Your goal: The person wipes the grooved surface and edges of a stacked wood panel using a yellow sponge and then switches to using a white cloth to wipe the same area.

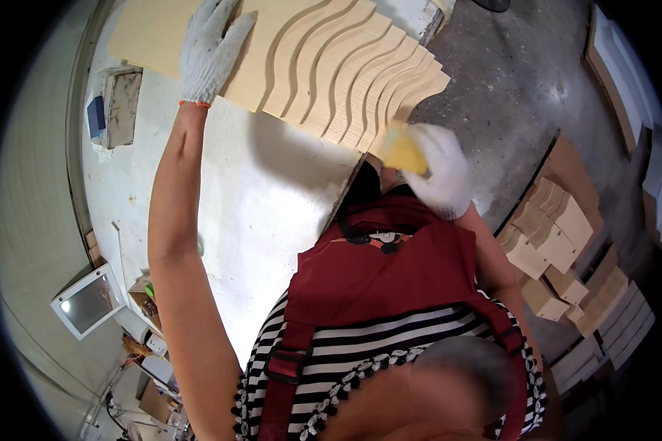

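Observation:
Pale wooden boards with wavy cut ends [301, 73] lie overlapped like steps at the top of the view, their right ends reaching past the table edge. My left hand [210, 55], in a white knit glove with an orange cuff, lies flat on the boards with its fingers stretched out. At the near right corner of the boards, my gloved right hand [443, 173] grips a yellow pad [403, 151]. The pad is smeared by motion, and I cannot tell whether it touches the lowest board's edge.
The white table [250, 213] carries a worn block [121, 106] with a small blue block [95, 116] beside it. More wavy boards [552, 228] are stacked on the right over the grey floor [507, 81]. A white-framed panel [88, 301] stands at the lower left, near assorted clutter.

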A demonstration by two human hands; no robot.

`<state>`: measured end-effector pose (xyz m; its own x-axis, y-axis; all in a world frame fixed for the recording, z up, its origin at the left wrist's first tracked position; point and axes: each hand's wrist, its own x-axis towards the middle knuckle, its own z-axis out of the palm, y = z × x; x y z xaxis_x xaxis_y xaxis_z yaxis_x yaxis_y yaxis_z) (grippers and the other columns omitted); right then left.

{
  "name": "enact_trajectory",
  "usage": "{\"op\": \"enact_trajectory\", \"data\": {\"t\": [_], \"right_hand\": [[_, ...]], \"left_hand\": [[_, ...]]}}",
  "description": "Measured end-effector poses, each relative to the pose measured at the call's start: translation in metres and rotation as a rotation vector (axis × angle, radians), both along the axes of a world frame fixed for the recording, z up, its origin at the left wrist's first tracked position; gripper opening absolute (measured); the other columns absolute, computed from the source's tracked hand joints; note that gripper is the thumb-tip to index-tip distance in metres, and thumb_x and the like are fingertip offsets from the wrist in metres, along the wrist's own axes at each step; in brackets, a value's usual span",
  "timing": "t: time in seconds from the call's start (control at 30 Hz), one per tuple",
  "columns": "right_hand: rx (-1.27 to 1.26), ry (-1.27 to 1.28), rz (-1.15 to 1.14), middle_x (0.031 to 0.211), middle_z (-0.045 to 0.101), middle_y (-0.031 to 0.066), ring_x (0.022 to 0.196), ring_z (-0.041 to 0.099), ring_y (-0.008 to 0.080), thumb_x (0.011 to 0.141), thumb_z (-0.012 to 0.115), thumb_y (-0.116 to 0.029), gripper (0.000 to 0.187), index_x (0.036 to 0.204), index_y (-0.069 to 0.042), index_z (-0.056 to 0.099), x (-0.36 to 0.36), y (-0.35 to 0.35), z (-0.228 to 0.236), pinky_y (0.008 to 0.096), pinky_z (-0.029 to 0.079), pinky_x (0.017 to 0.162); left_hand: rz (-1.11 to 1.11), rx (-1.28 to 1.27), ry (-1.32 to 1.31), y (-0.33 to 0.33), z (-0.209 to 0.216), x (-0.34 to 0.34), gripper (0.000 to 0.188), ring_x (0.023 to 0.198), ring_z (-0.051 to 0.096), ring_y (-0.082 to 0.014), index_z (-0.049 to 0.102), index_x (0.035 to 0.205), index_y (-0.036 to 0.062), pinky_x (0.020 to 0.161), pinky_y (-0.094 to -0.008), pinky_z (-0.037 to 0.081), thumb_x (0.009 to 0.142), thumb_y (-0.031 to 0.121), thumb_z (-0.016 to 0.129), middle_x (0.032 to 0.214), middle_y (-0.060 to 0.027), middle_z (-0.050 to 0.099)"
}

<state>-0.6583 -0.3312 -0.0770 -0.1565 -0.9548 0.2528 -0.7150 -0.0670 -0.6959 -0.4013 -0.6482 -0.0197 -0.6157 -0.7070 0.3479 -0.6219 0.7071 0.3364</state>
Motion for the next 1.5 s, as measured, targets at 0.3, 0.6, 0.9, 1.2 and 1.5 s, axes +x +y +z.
{"op": "enact_trajectory", "data": {"t": [0.3, 0.6, 0.9, 1.2, 1.5], "right_hand": [[-0.031, 0.025, -0.029, 0.121, 0.064, 0.0164, 0.112, 0.060, 0.0375, 0.072, 0.073, -0.006, 0.055, 0.126, -0.006, 0.064, -0.021, -0.021, -0.003, 0.0443, 0.050, 0.097], [0.061, -0.071, 0.267, 0.122, 0.063, 0.0132, 0.111, 0.059, 0.0364, 0.070, 0.075, -0.007, 0.058, 0.127, -0.007, 0.063, -0.019, -0.030, 0.003, 0.0429, 0.050, 0.097], [-0.053, 0.059, 0.016, 0.120, 0.064, 0.0118, 0.111, 0.061, 0.0339, 0.069, 0.076, -0.008, 0.057, 0.125, -0.009, 0.065, -0.034, -0.063, -0.016, 0.0416, 0.051, 0.095], [-0.177, 0.089, -0.159, 0.115, 0.069, 0.0121, 0.106, 0.066, 0.0310, 0.068, 0.078, -0.004, 0.056, 0.122, -0.010, 0.068, -0.068, -0.073, -0.027, 0.0377, 0.055, 0.092], [-0.139, 0.020, -0.320, 0.114, 0.070, 0.0152, 0.105, 0.069, 0.0295, 0.075, 0.078, -0.011, 0.050, 0.124, -0.005, 0.068, -0.132, -0.093, -0.024, 0.0360, 0.056, 0.092]], "left_hand": [[-0.008, -0.054, -0.031, -0.004, -0.001, 0.000, 0.051, 0.137, 0.049, -0.0308, 0.058, 0.142, 0.0066, 0.113, -0.0381, 0.039, 0.100, 0.035, 0.058, 0.149, -0.0153, 0.052], [0.025, 0.045, -0.008, 0.001, 0.004, -0.005, 0.050, 0.138, 0.048, -0.0303, 0.058, 0.142, 0.0056, 0.114, -0.0374, 0.038, 0.100, 0.033, 0.059, 0.151, -0.0154, 0.050], [0.032, -0.007, 0.046, 0.001, -0.002, -0.005, 0.050, 0.137, 0.048, -0.0319, 0.062, 0.137, 0.0094, 0.113, -0.0405, 0.038, 0.097, 0.039, 0.061, 0.147, -0.0123, 0.055], [0.042, -0.032, 0.006, 0.004, 0.003, -0.008, 0.050, 0.135, 0.049, -0.0328, 0.062, 0.137, 0.0098, 0.112, -0.0412, 0.039, 0.096, 0.039, 0.061, 0.147, -0.0125, 0.055], [0.049, -0.060, -0.007, 0.003, 0.001, -0.008, 0.050, 0.130, 0.052, -0.0332, 0.063, 0.136, 0.0095, 0.110, -0.0411, 0.041, 0.095, 0.038, 0.062, 0.144, -0.0133, 0.056]]}}
